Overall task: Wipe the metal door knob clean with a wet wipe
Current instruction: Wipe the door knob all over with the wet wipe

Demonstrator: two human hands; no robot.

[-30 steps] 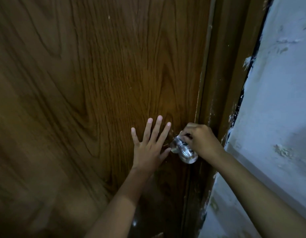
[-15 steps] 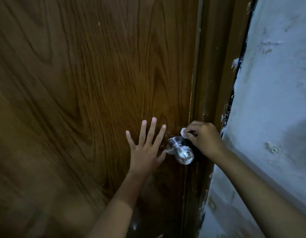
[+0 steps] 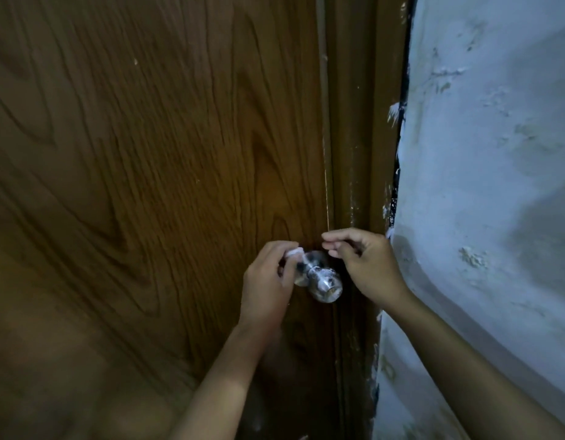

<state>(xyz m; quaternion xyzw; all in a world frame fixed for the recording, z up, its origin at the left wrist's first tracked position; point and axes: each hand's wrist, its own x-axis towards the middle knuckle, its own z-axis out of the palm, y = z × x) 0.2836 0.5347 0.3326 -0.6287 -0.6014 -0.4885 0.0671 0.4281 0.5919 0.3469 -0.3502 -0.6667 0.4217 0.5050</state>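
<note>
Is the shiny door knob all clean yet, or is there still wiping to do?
Not finished. Already done: the wet wipe is out and at the door knob. In hand: the left hand pinches the wipe against the knob's neck near the door, while the right hand hovers beside it, fingers curled. Left: the round front shows pale smears, so it probably needs more wiping.

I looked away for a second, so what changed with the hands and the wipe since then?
The wet wipe passed from the right hand to the left hand, which left the wooden door and now pinches it beside the metal door knob. The right hand drew back, fingers curled. The knob and door stayed put.
</note>
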